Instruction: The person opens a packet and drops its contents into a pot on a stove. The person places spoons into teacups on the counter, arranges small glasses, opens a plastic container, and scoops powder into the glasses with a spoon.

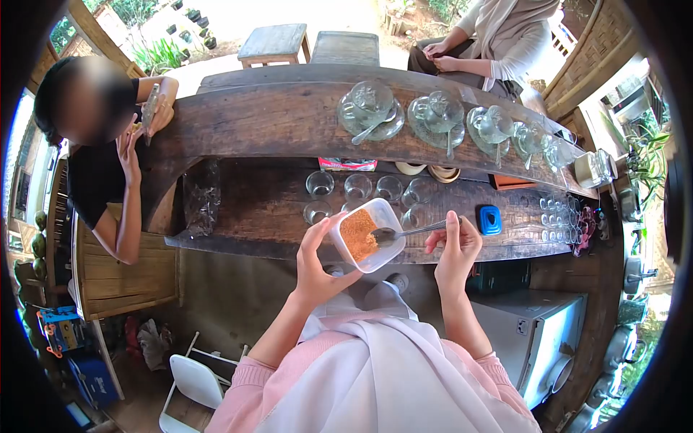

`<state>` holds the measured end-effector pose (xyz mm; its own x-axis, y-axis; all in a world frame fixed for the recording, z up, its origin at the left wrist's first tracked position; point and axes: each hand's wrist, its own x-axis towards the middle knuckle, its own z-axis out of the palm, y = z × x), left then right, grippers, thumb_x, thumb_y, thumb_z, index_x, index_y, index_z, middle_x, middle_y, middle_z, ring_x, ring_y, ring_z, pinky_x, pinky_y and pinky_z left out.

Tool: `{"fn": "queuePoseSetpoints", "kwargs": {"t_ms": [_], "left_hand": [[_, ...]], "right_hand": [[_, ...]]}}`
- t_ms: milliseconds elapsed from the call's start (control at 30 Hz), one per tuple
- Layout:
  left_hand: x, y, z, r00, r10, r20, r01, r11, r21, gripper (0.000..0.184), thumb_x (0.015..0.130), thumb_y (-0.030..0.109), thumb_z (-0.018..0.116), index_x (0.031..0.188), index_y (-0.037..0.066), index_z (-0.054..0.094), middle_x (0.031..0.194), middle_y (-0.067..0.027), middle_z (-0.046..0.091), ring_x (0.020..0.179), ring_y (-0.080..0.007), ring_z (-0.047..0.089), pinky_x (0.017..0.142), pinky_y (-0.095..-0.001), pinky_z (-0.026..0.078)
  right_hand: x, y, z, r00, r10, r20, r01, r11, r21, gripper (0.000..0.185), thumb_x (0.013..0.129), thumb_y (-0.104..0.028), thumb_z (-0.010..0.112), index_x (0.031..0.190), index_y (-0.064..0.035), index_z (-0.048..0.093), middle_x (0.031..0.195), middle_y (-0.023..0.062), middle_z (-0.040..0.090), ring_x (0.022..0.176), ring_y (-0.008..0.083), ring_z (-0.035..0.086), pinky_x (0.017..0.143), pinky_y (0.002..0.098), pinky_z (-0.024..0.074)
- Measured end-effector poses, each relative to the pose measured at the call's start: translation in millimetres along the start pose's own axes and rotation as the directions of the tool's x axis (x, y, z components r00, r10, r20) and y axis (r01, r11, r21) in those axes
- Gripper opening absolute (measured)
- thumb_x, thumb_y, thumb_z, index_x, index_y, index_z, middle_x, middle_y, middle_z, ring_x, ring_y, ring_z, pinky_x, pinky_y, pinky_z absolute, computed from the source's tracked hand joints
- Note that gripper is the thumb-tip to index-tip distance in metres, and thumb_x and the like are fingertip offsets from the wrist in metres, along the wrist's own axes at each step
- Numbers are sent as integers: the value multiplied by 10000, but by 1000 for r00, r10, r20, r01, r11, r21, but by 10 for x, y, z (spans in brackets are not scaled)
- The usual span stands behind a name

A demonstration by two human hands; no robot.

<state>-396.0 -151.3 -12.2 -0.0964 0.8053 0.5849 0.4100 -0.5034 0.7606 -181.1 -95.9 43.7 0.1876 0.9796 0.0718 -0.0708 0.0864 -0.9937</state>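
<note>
A white plastic container (392, 254) with orange-brown granules (356, 232) in it is gripped along its left side by my left hand (315, 267). My right hand (456, 254) pinches the handle of a metal spoon (417, 230), whose bowl rests inside the container against the granules. The container is tilted, its opening facing the camera. Just beyond it, several empty glasses (358, 186) stand on the lower wooden shelf (260, 209).
Glass cups on saucers with spoons (372, 108) line the upper counter (253, 123). A blue lid-like item (489, 220) and small glasses (556, 218) sit at the right. A person (101, 173) leans at the left with a phone; another person (498, 43) sits beyond the counter.
</note>
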Motion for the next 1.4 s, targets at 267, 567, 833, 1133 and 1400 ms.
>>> {"fn": "queuePoseSetpoints", "kwargs": {"t_ms": [267, 567, 833, 1133, 1400], "left_hand": [[-26, -190, -301, 995, 72, -73, -74, 997, -19, 1003, 628, 140, 883, 1426, 115, 276, 1317, -217, 544, 1208, -365, 541, 985, -464, 442], [78, -200, -550, 986, 123, -110, -120, 992, 33, 1050, 630, 141, 892, 1455, 159, 242, 1317, -216, 548, 1205, -370, 535, 983, -477, 455], [85, -281, -603, 988, 124, -91, -120, 991, 58, 1043, 644, 132, 872, 1468, 185, 234, 1317, -209, 553, 1212, -375, 533, 993, -484, 452], [15, -421, -671, 991, 68, -114, -57, 994, 95, 1043, 647, 153, 875, 1469, 188, 234, 1340, -202, 532, 1212, -374, 532, 996, -488, 449], [102, -361, -705, 984, 130, -122, -112, 982, 149, 1105, 626, 163, 909, 1473, 195, 199, 1315, -223, 546, 1198, -380, 542, 1000, -498, 454]], "right_hand": [[-171, -44, 355, 832, -425, 356, 541, 766, -349, 170, 850, 8, 652, 708, 5, 560, 587, 88, 581, 508, 177, 601, 461, 285, 441], [-121, -262, 725, 486, -706, 515, 847, 525, -81, 141, 749, 45, 706, 720, -3, 576, 636, 78, 601, 507, 212, 556, 491, 303, 441], [-177, 5, 840, 779, -455, 431, 609, 713, -349, 317, 814, 19, 683, 607, -33, 448, 541, 90, 461, 427, 190, 416, 424, 295, 303], [-88, 232, 985, 992, 66, 105, -61, 997, -57, 396, 946, -67, 598, 617, -50, 378, 529, -10, 413, 456, 47, 369, 413, 257, 264], [-173, 130, 1102, 789, -486, 376, 589, 773, -236, 321, 832, 12, 678, 613, -24, 445, 522, 68, 401, 415, 174, 344, 410, 314, 249]]}}
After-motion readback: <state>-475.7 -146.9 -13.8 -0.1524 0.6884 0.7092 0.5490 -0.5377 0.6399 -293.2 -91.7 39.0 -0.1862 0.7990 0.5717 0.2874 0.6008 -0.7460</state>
